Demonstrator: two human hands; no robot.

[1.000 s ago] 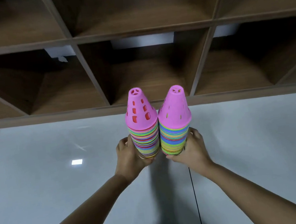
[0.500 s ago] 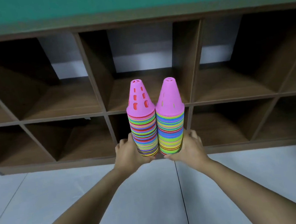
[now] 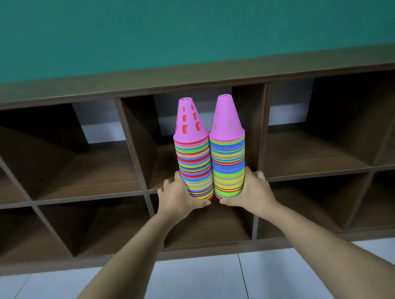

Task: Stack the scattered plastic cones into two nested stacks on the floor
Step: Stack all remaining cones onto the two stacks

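Here, seen from a head-worn camera looking forward and down, two bare arms reach out, each hand holding a tall stack of nested plastic cones. The left hand (image 3: 176, 197) wraps the lower part of the left stack (image 3: 194, 164), fingers curled round its outer side and the thumb tucked under its base. The right hand (image 3: 250, 190) grips the lower part of the right stack (image 3: 229, 164) the same way, from the opposite side. Both hands are closed firmly on their stacks.

The stacks stand upright and side by side, touching along their inner edges, so most of each stack rises above the hand that holds it. Each is a banded column of many colours topped by a pink cone; the left top cone has large oval holes showing red beneath, the right one only small slits.

Both stacks are held up in the air, clear of the pale tiled floor (image 3: 202, 291), in front of a dark wooden cubby shelf (image 3: 82, 177) with open compartments. Above the shelf is a green wall (image 3: 174, 19).
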